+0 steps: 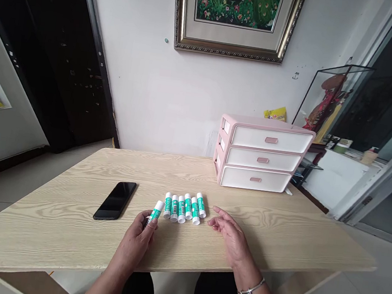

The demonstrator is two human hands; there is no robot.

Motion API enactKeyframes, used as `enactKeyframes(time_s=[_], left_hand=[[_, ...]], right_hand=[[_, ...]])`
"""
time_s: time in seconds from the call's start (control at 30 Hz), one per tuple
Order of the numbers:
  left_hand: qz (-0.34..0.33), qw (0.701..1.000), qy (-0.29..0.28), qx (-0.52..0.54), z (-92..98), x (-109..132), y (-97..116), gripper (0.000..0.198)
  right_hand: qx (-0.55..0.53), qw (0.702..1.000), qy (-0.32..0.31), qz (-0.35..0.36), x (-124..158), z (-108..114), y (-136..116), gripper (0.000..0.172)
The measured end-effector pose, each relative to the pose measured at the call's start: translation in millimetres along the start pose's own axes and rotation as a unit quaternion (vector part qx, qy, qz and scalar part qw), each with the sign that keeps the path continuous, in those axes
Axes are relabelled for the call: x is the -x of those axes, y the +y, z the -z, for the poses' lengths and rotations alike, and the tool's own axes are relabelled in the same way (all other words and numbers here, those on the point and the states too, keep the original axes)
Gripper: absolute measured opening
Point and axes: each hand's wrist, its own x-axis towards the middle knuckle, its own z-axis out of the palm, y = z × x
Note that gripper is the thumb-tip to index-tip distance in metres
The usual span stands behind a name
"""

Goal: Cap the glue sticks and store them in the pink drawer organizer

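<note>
My left hand (139, 236) is closed around a white-and-green glue stick (156, 211), its white cap tilted up and to the right. Just right of it, several matching glue sticks (181, 208) lie side by side in a slightly uneven row on the table. My right hand (226, 230) hovers at the row's right end, fingers apart and holding nothing. A small gap separates its fingertips from the rightmost glue stick (201, 205). The lower part of the held stick is hidden by my fingers.
A black phone (115, 201) lies on the wooden table (61, 240) left of my left hand. At the back right stands a pink-and-white drawer unit (262, 156) with a yellow packet (276, 113) on or behind its top. The table's front edge is near my lap.
</note>
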Motion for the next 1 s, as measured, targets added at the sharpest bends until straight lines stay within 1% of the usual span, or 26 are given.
enactKeyframes(time_s=[0.13,0.23,0.37,0.6,0.7,0.8,0.87,1.0], left_hand=[[-0.006,1.0,-0.023,0.0,-0.8,2.8,1.8,0.062],[-0.022,0.998,-0.053,-0.012,-3.4,10.2,6.4,0.059],[-0.033,0.995,-0.09,-0.02,-7.2,18.4,11.9,0.054],[-0.034,0.995,-0.094,-0.017,-7.3,17.9,12.3,0.053],[-0.045,0.994,-0.096,-0.031,-6.6,17.5,11.3,0.051],[-0.068,0.991,-0.103,-0.053,-6.6,19.8,12.6,0.047],[-0.091,0.987,-0.113,-0.068,-7.0,23.0,15.8,0.045],[-0.117,0.979,-0.144,-0.085,-9.6,32.9,26.6,0.041]], right_hand=[[0.024,1.0,0.005,0.003,0.7,-2.6,0.8,0.047],[0.054,0.999,0.005,0.002,2.2,-8.4,0.4,0.048],[0.072,0.997,-0.011,0.008,3.9,-15.7,1.4,0.049],[0.052,0.999,0.001,0.003,0.4,-13.9,7.6,0.048],[0.052,0.999,0.004,0.002,1.6,-17.2,5.7,0.05],[0.065,0.998,-0.015,0.006,7.8,-28.6,-2.2,0.055],[0.082,0.996,-0.036,0.023,13.5,-39.3,-9.8,0.057],[0.119,0.987,-0.099,0.05,23.2,-58.8,-21.0,0.054]])
